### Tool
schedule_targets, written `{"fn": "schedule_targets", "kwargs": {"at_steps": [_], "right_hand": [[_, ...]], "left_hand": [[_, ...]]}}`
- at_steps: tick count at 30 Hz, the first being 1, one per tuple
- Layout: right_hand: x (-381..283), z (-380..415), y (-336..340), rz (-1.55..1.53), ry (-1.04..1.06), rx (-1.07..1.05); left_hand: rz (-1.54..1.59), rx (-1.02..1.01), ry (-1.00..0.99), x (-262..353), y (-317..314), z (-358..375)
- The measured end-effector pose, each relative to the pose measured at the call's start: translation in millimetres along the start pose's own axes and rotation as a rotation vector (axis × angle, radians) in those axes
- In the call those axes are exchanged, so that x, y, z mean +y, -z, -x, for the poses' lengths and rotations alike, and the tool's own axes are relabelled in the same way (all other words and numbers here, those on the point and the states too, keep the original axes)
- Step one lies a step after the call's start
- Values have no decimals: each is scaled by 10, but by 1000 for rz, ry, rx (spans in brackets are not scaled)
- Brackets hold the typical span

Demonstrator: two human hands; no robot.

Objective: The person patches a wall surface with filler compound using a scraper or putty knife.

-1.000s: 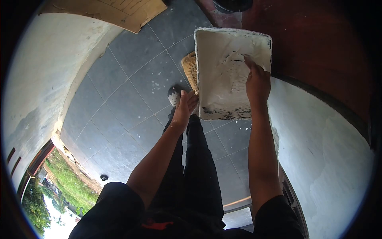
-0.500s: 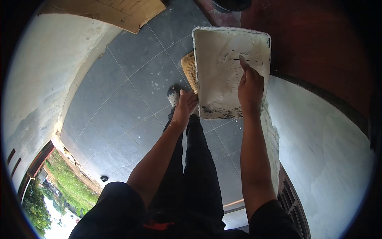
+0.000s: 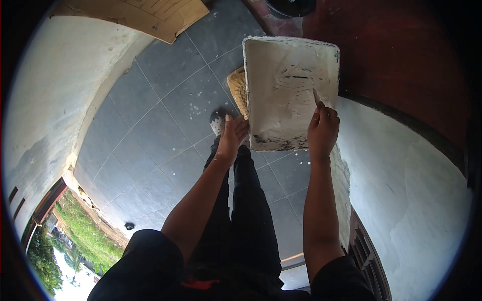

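A large rectangular tray [image 3: 273, 110] with a coat of white paint inside stands in front of me, its rim and lower end streaked dark. My left hand [image 3: 232, 138] is at the tray's left edge, fingers stretched out with the tips right at the rim and the thumb pointing up. Over the tray's right side is my right hand [image 3: 324, 131], closed around a thin, pointed, stick-like piece [image 3: 316, 96] with a pale tip. That tip overlaps the painted surface. Dark scrape marks show in the paint beyond it. What lies inside the right fist is hidden.
A yellowish woven thing [image 3: 238, 90] shows behind the tray's left side. Grey floor tiles [image 3: 150, 130] carry white spatters. Cardboard [image 3: 145, 17] lies at upper left, a black round container [image 3: 291, 6] at the top. A pale wall [image 3: 396, 165] is on my right.
My right hand has moved right and toward me, drawing the pointed piece back from the middle of the tray. My left hand has stayed at the tray's edge.
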State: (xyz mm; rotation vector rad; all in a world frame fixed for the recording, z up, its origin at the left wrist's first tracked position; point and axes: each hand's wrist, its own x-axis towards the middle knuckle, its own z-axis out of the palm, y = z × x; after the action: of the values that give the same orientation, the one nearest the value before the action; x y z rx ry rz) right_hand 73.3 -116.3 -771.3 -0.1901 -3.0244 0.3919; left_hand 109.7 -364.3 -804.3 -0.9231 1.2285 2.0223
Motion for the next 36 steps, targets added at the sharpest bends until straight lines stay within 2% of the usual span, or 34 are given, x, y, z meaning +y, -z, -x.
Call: {"fn": "schedule_targets", "kwargs": {"at_steps": [3,5,8,9,12,13,16,18,19,22,24,25,27,31,33,34,36], "right_hand": [[-79,72,-80,58,-41,-21],[-387,284,-151,-4,10,-157],[-691,525,-188,-101,16,-240],[-668,505,-136,-101,17,-238],[-407,355,75,1,-194,-64],[-151,366,-16,50,-206,31],[-3,481,-33,10,-270,27],[-213,708,-77,-12,-169,-128],[-323,787,-73,-81,-99,-128],[-260,695,-83,-107,-93,-144],[-7,347,-70,49,-140,90],[83,200,-75,49,-142,92],[204,-29,-85,58,-316,85],[87,-149,-46,-17,-278,101],[37,-200,96,-115,-347,62],[214,-203,1,-80,-345,106],[288,-270,-47,-54,-313,65]], "left_hand": [[15,2,-12,5,-18,16],[21,1,-13,10,-13,23],[28,-5,-14,20,-13,29],[26,-13,-13,31,-13,23],[3,-28,-9,43,3,33],[2,-26,-8,37,15,34],[3,-17,7,21,3,3],[0,-11,-22,9,-4,9],[4,-13,-24,18,-20,2],[-60,-23,-21,29,-5,30],[-14,-11,0,18,-3,19],[-16,-12,-1,17,4,19],[-16,-9,-3,5,5,20],[-50,-32,-33,3,-13,40],[-45,-22,-25,-29,-5,23],[-43,-18,-27,-41,6,11],[-54,-27,-24,-60,20,0]]}}
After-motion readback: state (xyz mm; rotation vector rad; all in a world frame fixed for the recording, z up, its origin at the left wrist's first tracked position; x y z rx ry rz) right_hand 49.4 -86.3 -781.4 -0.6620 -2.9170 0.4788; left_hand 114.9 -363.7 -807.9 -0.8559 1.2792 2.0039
